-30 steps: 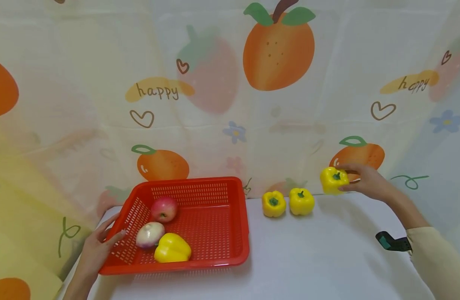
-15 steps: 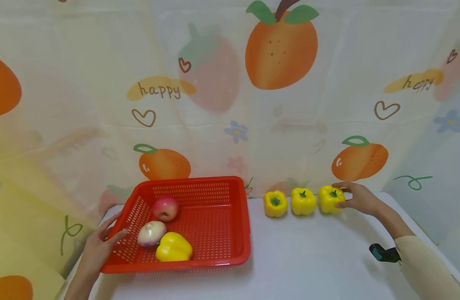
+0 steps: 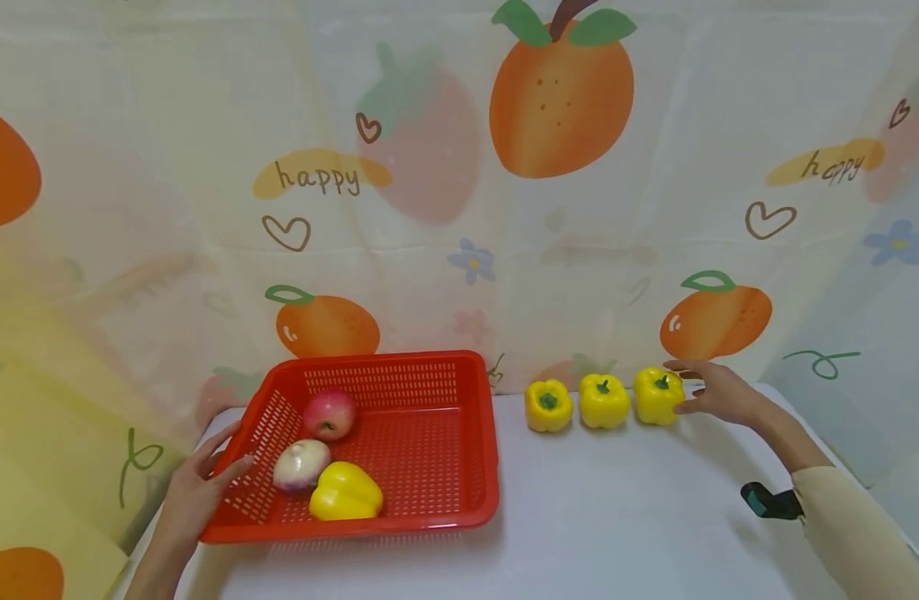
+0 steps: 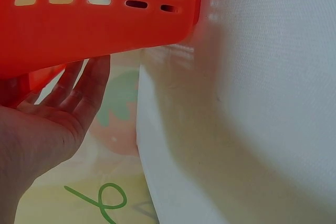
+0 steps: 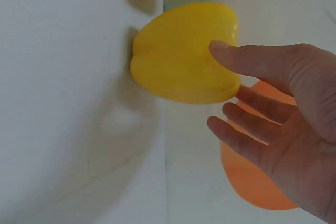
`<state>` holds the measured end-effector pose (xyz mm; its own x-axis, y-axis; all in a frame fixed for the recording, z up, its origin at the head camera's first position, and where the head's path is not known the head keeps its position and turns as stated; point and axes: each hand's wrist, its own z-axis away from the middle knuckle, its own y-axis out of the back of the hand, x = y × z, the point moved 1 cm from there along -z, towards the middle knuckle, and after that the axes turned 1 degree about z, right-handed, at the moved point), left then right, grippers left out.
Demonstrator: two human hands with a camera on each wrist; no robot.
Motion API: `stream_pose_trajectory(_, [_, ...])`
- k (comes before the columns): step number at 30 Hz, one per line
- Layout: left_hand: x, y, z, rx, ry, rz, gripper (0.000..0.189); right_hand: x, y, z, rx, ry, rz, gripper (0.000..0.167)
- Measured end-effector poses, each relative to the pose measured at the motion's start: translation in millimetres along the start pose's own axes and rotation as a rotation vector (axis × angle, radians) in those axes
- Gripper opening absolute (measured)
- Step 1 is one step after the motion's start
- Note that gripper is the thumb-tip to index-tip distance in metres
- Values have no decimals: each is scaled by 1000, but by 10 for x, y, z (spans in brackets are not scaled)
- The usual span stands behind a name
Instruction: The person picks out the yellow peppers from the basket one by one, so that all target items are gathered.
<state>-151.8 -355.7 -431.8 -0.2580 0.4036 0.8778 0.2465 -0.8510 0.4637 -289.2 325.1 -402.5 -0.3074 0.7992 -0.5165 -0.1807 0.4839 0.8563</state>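
Right grip (image 3: 717,393) half-spread at rightmost pepper (image 3: 657,398); left grip (image 3: 195,490) holds red basket (image 3: 429,524).

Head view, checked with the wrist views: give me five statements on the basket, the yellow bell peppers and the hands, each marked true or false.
1. Three yellow bell peppers stand in a row on the white tabletop. True.
2. The right hand is at the row's leftmost pepper. False: that right hand is at the rightmost pepper.
3. The left hand is at the left side of the red basket. True.
4. Two apples lie in the basket. False: only one apple does.
5. A single pepper lies inside the basket. True.
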Motion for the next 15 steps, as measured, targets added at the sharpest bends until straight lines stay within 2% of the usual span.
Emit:
stream_pose_trajectory(5, [-4,-9,2,-1,-10,10,71,-66,106,0,6,33,30,70])
stream_pose_trajectory(11, [-4,-4,15,3,-55,9,69,-209,257,-16,10,32,55,69])
stream_pose_trajectory(15, [-6,0,18,-8,-46,8,70,-347,348,-41,22,70,77,68])
